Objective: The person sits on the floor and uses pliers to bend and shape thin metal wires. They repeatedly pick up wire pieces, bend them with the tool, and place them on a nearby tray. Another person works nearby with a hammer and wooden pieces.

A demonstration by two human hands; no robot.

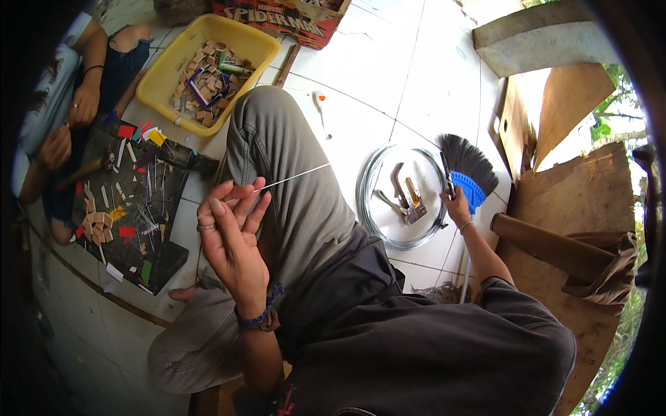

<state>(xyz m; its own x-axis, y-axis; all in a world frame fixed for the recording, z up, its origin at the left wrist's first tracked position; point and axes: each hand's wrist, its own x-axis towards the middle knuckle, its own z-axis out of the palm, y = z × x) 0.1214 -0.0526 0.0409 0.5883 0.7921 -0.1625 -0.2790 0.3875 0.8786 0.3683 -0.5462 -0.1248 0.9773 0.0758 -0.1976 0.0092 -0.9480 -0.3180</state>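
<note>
My left hand is raised over my bent leg, its fingertips pinched on a thin, straight piece of wire that points up to the right. Out to the right, my right hand is closed around a slim dark tool; its kind is hard to make out. That hand is beside a blue broom head with black bristles. Just left of it, a coil of silvery wire lies on the floor, ringing several hand tools with metal and wooden parts.
At the left, a dark board carries wood bits, wire pieces and coloured scraps; another person's hands are beside it. Beyond stand a yellow basin of small wood blocks and a printed box. Wooden boards lean at the right.
</note>
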